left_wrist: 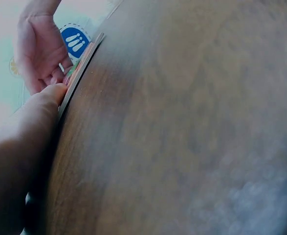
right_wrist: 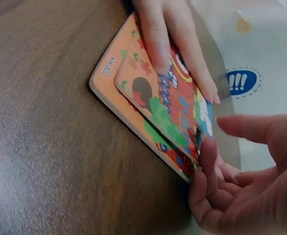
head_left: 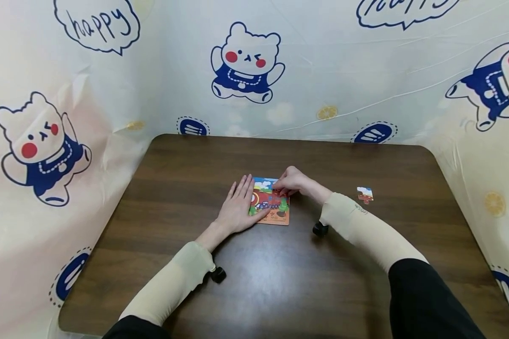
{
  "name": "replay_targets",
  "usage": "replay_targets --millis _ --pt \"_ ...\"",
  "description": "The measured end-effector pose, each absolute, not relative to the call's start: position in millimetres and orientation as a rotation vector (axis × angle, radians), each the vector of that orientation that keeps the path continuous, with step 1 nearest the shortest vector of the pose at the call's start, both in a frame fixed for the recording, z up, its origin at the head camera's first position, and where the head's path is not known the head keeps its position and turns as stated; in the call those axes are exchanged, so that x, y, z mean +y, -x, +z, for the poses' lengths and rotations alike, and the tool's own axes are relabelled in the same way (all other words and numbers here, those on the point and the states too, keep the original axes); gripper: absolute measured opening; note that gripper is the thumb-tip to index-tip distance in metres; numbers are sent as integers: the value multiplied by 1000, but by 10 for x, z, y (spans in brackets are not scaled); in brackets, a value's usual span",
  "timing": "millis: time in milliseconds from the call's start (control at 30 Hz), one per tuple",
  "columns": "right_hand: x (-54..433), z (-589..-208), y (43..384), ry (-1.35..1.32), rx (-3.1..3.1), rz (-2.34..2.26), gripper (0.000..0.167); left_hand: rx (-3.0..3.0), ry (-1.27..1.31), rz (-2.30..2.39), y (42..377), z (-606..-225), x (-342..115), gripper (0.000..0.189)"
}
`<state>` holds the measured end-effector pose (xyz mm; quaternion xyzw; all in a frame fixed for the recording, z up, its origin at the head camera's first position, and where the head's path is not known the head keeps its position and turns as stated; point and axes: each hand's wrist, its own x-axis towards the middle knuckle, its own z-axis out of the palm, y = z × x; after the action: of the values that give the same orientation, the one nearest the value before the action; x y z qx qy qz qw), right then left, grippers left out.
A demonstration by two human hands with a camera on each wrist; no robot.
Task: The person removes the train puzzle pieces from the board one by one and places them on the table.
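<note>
A small picture jigsaw puzzle (head_left: pixel 264 197), with a red vehicle, green trees and a blue sky, lies on the table. My left hand (head_left: pixel 236 207) rests along its left side, fingers straight and thumb stretched across the lower part. At the upper right corner my right hand (head_left: pixel 296 181) has its fingers curled at the puzzle's edge, the thumb apart from them. In the right wrist view an orange-bordered backing board (right_wrist: pixel 100 83) shows beneath the puzzle layer, sticking out past it. A loose puzzle piece (head_left: pixel 365 193) lies farther right, beyond my right hand.
The dark wooden table (head_left: pixel 263 278) has rounded far corners. A patterned cloth (head_left: pixel 314 70) with bear drawings hangs behind and at both sides. Small black wrist cameras (head_left: pixel 320 229) sit under both forearms, close over the tabletop.
</note>
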<state>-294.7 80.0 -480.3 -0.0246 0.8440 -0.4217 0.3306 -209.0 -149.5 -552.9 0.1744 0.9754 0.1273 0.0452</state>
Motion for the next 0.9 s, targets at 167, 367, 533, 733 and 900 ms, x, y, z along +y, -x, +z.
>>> replay_targets --millis 167,367,533,733,900 --pt "721 -5199 3151 116 2393 -930 36 2981 -532 393 2081 -5537 -1492 113" --pt "701 -5564 3312 217 2558 -805 41 2971 -540 400 2066 -5533 -1467 113" --pt "677 -5539 3249 247 2626 -811 39 2974 -536 386 2067 -5537 -1465 113" --pt "703 -5144 3023 230 2581 -988 20 2978 -537 389 2075 -5536 -1468 113" --pt "795 -4885 2964 177 2349 -1182 22 2978 -527 381 2080 -5526 -1484 114"
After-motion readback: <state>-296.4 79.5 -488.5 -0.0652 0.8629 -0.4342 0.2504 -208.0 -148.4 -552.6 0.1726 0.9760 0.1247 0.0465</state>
